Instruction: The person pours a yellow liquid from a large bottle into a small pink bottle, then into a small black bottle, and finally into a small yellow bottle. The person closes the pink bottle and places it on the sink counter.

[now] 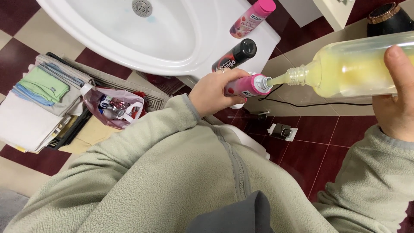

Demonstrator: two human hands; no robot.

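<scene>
My left hand grips the small pink bottle, lying horizontal below the sink. My right hand wraps the big clear bottle, nozzle touching its mouth.

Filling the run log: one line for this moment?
left hand: holds small pink bottle | right hand: tilts big clear bottle, spout at its mouth

White sink, black spray can, folded cloths, toiletry bag
</scene>
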